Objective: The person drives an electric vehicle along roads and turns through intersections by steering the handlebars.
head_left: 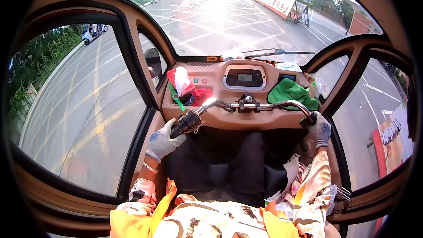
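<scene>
My left hand [164, 142], in a pale work glove, is wrapped round the black left grip of the handlebar [264, 106]. On the right end of the same chrome bar, my right hand [320, 130] closes round the other grip, which is mostly hidden by the glove. A switch housing [188, 120] with loose wires sits just inboard of my left hand. Behind the bar's middle is the dashboard display [245, 78], lit grey. Red and white cloth with a green strap [177, 98] lies left of it, and a green cloth [291, 93] lies right.
The windshield shows a wide road [211, 13] with painted crisscross lines. A long banner barrier [273, 2] stands along the right side. Two riders are far ahead on the left, and a small white vehicle [90, 34] shows through the left window. A red-framed sign [392, 139] is outside right.
</scene>
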Motion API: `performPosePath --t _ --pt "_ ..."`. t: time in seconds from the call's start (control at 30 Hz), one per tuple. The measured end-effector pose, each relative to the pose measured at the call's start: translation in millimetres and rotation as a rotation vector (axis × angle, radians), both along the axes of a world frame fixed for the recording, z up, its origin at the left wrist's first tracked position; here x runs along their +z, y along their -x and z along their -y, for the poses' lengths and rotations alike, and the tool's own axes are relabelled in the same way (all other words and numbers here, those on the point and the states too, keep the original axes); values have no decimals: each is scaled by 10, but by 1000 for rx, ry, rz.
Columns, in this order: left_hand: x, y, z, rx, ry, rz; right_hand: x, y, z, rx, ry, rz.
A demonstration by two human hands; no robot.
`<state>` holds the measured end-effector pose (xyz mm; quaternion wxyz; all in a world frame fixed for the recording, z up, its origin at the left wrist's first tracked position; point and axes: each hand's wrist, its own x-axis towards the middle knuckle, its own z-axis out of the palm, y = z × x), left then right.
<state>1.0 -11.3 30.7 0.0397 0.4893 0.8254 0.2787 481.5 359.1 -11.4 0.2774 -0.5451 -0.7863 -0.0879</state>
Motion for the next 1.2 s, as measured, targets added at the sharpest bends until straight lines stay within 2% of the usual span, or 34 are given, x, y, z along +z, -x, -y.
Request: performPosePath --t 0.07,0.3,0.37,0.5,0.57,0.7,0.87,1.07,1.2 --pt "36 -18 -13 -16 53 27 1 6 -20 -11 14 -10" --pt "-89 -1 -26 -17 -56 47 -17 -16 -64 12 14 -10" --pt "-42 -10 -14 -13 -19 85 18 33 -36 16 26 -17" --pt "-102 -28 -36 9 -70 18 -21 -3 -38 6 -10 10" --pt "46 -106 -50 35 -17 116 -42 -22 -58 26 -40 -10" --pt "-109 -40 -39 11 -108 -23 -6 -2 -50 -11 -25 17" --pt "-19 -103 -39 46 -69 56 28 -13 -35 13 -13 40" --pt "-95 -65 -37 13 -149 39 60 -16 -45 13 70 17" --pt "-62 -76 -36 27 -101 42 37 -5 -19 31 36 -3"
